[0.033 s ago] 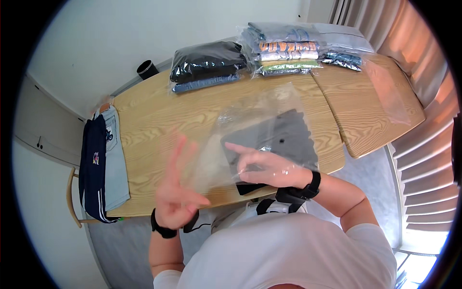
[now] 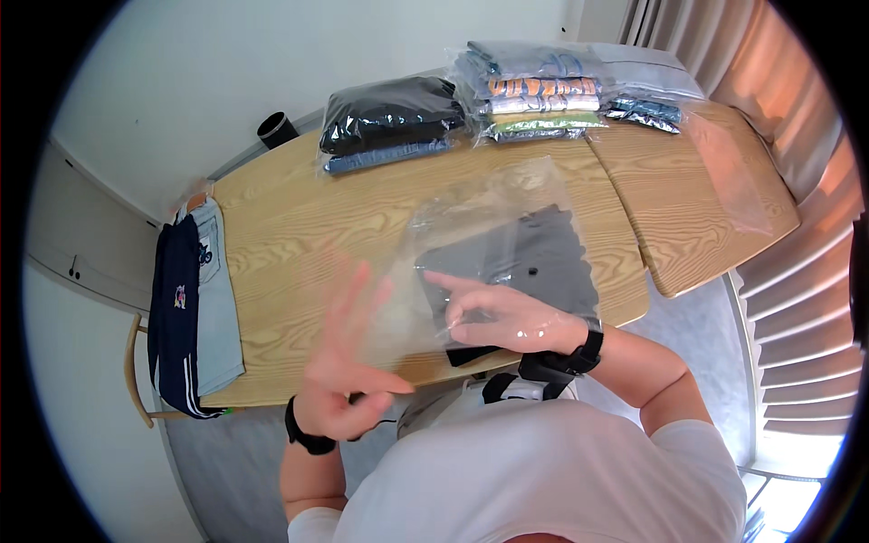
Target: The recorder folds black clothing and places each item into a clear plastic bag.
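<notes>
A clear plastic bag (image 2: pixel 534 185) lies near the front of the wooden table, with a folded dark grey garment (image 2: pixel 561 249) inside or under its film. My right hand (image 2: pixel 520 317) is at the garment's near left part. Its index finger points left, the thumb stands apart, and glints of film show over the back of the hand. My left hand (image 2: pixel 348 376) is raised at the bag's left side, its fingers spread and smeared by motion. Nothing shows in it. Each wrist wears a black band.
Bagged dark clothes (image 2: pixel 389 118) and a stack of bagged folded clothes (image 2: pixel 543 100) stand at the table's back. A flat clear bag (image 2: pixel 729 176) lies at the right. Navy trousers (image 2: pixel 176 308) and pale denim (image 2: pixel 217 308) hang at the left edge. A black cup (image 2: pixel 277 131) stands behind.
My left hand has shifted slightly right, its fingers leaning more toward the bag. My right hand stays nearly in place.
</notes>
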